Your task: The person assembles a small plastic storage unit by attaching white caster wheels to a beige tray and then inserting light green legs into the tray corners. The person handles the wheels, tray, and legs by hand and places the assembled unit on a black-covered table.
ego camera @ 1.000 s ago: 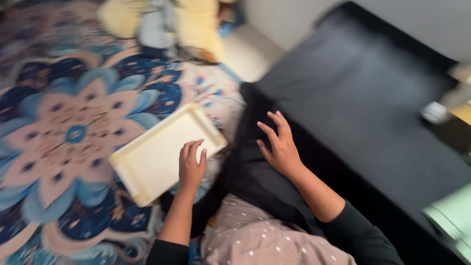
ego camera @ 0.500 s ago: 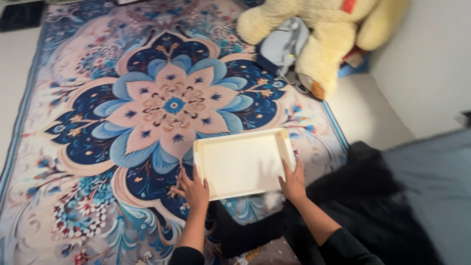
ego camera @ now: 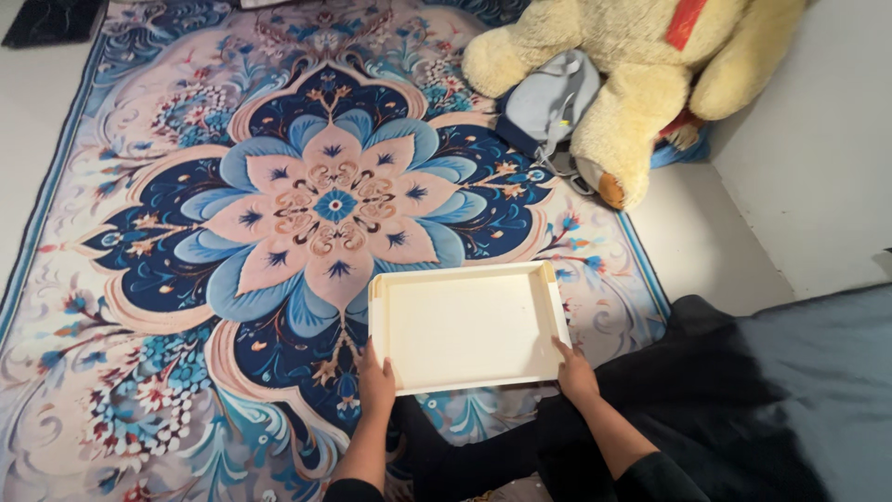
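Covering most of the floor, a blue, pink and cream floral rug (ego camera: 279, 214) lies beside a dark blanket (ego camera: 743, 409) at lower right. Against the white wall, a big yellow plush bear (ego camera: 641, 84) slumps over a grey backpack (ego camera: 548, 102). A shallow cream tray (ego camera: 465, 325) sits flat on the rug's near edge, empty. The left hand (ego camera: 376, 383) grips its near-left corner; the right hand (ego camera: 574, 372) clasps the near-right corner, fingers curled over the rim.

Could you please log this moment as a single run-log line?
left hand: grips tray near-left corner | right hand: grips near-right corner | tray: empty, on rug
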